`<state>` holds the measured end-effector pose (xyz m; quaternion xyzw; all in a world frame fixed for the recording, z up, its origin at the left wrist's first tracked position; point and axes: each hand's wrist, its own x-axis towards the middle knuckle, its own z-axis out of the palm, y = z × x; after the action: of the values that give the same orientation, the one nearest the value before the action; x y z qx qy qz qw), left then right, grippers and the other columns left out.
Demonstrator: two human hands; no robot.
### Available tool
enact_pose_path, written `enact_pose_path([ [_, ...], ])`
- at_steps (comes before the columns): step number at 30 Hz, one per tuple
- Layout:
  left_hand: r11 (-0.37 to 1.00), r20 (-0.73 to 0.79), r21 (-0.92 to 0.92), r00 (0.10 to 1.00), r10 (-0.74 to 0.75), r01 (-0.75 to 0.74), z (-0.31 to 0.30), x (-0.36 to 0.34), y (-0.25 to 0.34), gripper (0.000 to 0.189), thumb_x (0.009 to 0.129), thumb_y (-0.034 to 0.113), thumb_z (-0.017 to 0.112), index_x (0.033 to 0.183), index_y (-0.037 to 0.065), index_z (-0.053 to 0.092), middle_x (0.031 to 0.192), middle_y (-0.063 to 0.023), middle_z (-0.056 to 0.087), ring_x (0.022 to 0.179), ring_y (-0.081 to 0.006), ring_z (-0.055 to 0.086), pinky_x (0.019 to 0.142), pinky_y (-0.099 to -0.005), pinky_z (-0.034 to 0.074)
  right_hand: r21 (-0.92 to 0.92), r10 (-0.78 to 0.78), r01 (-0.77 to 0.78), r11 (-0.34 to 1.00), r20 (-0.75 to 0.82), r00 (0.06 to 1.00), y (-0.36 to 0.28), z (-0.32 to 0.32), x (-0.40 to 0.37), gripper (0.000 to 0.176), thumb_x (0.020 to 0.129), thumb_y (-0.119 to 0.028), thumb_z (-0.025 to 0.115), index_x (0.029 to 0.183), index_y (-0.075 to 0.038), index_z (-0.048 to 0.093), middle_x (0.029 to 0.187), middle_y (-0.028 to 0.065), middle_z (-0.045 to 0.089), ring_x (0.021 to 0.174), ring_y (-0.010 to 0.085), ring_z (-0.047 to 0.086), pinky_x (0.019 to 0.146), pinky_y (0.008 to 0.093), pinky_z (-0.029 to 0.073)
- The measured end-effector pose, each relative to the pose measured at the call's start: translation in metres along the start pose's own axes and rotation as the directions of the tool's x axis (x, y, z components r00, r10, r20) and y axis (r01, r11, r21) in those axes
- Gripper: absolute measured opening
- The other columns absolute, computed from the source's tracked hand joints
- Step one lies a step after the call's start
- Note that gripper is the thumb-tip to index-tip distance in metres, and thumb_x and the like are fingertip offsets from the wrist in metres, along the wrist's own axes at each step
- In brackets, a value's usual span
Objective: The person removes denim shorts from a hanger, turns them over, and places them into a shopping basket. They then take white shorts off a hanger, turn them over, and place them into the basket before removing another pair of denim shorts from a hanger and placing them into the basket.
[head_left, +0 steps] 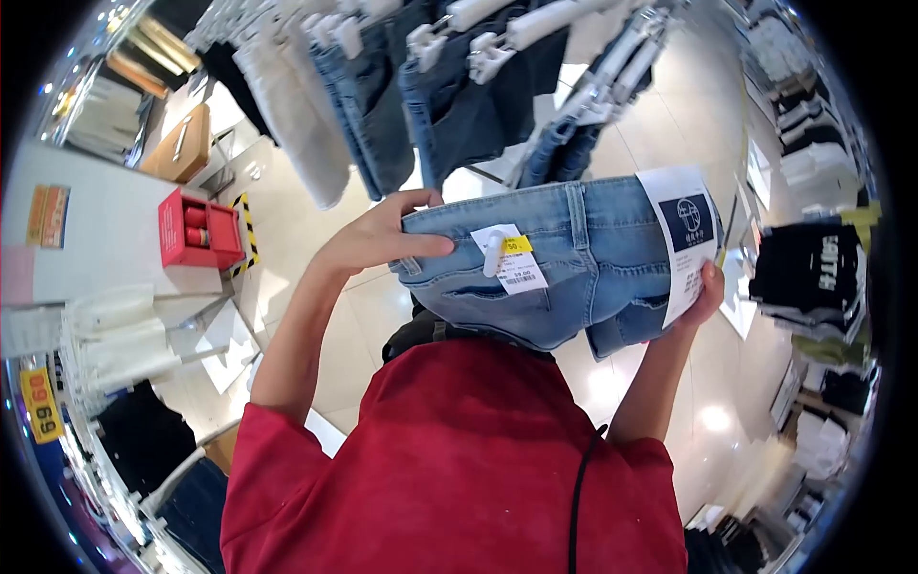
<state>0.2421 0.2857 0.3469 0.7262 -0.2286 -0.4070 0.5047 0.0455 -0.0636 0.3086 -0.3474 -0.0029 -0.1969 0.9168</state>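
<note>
Head view: folded jeans held crosswise between both hands

Head view. Folded blue jeans are up in the air in front of the red shirt, lying on no surface. Long axis runs left to right, right end slightly higher; waistband along the upper edge.

Left grip: clamped on the left end of the waistband, thumb across the outer face, other fingers partly hidden behind. Right grip: closed around the right end, at the lower edge of the white label card; much of the hand is covered, so exact thumb placement cannot be told.

Key relation: the jeans span the gap between the grips, rightward from the left one, leftward from the right one. Both touch; neither is nearer. Price tag sits nearer the left.

Beyond the upper edge: hanging denim on white hangers, apart from both hands.
</note>
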Motion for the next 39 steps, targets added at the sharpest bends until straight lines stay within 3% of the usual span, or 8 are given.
enact_pose_path([
  [2, 0.996, 0.006, -0.055, 0.998, 0.069, -0.068, 0.004, 0.006, 0.004, 0.043, 0.069, 0.03, 0.076, 0.1, 0.009, 0.055, 0.084, -0.0001, 0.055, 0.078, -0.0092, 0.048, 0.066, -0.0249, 0.038, -0.103, -0.056, 0.041, 0.994, -0.157, 0.986, -0.008, -0.006, -0.013, 0.044, 0.083, -0.024, 0.05, 0.112, 0.009, 0.054, 0.104, 0.022, 0.064, 0.089, 0.0285, 0.065, 0.083, 0.0362, 0.051],
  [6, 0.924, 0.107, -0.371, 0.985, 0.136, -0.088, 0.022, 0.016, 0.027, 0.048, 0.069, 0.009, 0.076, 0.109, 0.012, 0.049, 0.09, 0.0002, 0.056, 0.079, -0.0087, 0.05, 0.066, -0.0199, 0.037, -0.147, -0.118, 0.08, 0.986, -0.273, 0.955, -0.028, -0.025, -0.031, 0.038, 0.085, -0.023, 0.049, 0.106, 0.007, 0.058, 0.098, 0.0191, 0.066, 0.083, 0.0243, 0.066, 0.077, 0.0318, 0.052],
  [11, 0.783, 0.183, -0.621, 0.965, 0.186, -0.033, 0.045, 0.028, 0.039, 0.064, 0.068, -0.001, 0.073, 0.123, 0.011, 0.042, 0.103, -0.0044, 0.061, 0.095, -0.0119, 0.058, 0.082, -0.0258, 0.046, -0.148, -0.146, 0.093, 0.985, -0.405, 0.903, -0.041, -0.039, -0.058, 0.036, 0.084, -0.022, 0.052, 0.105, 0.006, 0.059, 0.096, 0.0176, 0.067, 0.081, 0.0231, 0.066, 0.076, 0.0301, 0.053],
  [16, 0.804, 0.131, -0.587, 0.97, 0.207, -0.093, 0.07, 0.033, 0.054, 0.067, 0.067, -0.003, 0.072, 0.125, 0.011, 0.041, 0.104, -0.0058, 0.062, 0.092, -0.0139, 0.06, 0.081, -0.0261, 0.047, -0.13, -0.096, 0.054, 0.99, -0.35, 0.932, -0.055, -0.062, -0.077, 0.039, 0.084, -0.022, 0.051, 0.112, 0.004, 0.054, 0.103, 0.017, 0.064, 0.089, 0.0238, 0.064, 0.082, 0.0322, 0.051],
  [20, 0.789, 0.091, -0.6, 0.969, 0.23, -0.131, 0.09, 0.035, 0.058, 0.068, 0.067, -0.004, 0.071, 0.126, 0.01, 0.041, 0.103, -0.0077, 0.062, 0.092, -0.0151, 0.061, 0.081, -0.027, 0.048, -0.326, -0.157, 0.027, 0.945, -0.38, 0.912, -0.066, -0.07, -0.086, 0.044, 0.08, -0.019, 0.057, 0.117, 0.004, 0.049, 0.101, 0.0134, 0.064, 0.089, 0.022, 0.064, 0.083, 0.0306, 0.05],
  [24, 0.755, 0.048, -0.638, 0.971, 0.236, -0.152, 0.102, 0.035, 0.052, 0.067, 0.067, -0.003, 0.07, 0.127, 0.009, 0.041, 0.102, -0.0094, 0.062, 0.092, -0.0162, 0.061, 0.08, -0.0278, 0.048, -0.39, -0.115, -0.046, 0.92, -0.379, 0.918, -0.071, -0.079, -0.092, 0.044, 0.078, -0.015, 0.059, 0.117, 0.004, 0.048, 0.1, 0.0122, 0.064, 0.085, 0.0187, 0.065, 0.078, 0.0274, 0.052],
  [33, 0.743, -0.05, -0.644, 0.979, 0.197, -0.182, 0.123, 0.037, 0.054, 0.061, 0.066, 0.0, 0.068, 0.123, 0.007, 0.047, 0.102, -0.0094, 0.061, 0.092, -0.0184, 0.06, 0.082, -0.0274, 0.048, -0.413, -0.142, -0.098, 0.906, -0.513, 0.847, -0.064, -0.068, -0.095, 0.046, 0.078, -0.013, 0.062, 0.119, 0.003, 0.049, 0.102, 0.012, 0.063, 0.086, 0.017, 0.064, 0.079, 0.0277, 0.052],
  [39, 0.695, -0.02, -0.698, 0.975, 0.222, -0.173, 0.131, 0.033, 0.062, 0.058, 0.068, 0.002, 0.063, 0.123, 0.006, 0.046, 0.105, -0.011, 0.06, 0.094, -0.0201, 0.061, 0.083, -0.0282, 0.049, -0.419, -0.138, -0.095, 0.903, -0.492, 0.859, -0.063, -0.075, -0.095, 0.05, 0.078, -0.013, 0.063, 0.122, 0.004, 0.047, 0.105, 0.0117, 0.063, 0.089, 0.0167, 0.064, 0.081, 0.028, 0.051],
])
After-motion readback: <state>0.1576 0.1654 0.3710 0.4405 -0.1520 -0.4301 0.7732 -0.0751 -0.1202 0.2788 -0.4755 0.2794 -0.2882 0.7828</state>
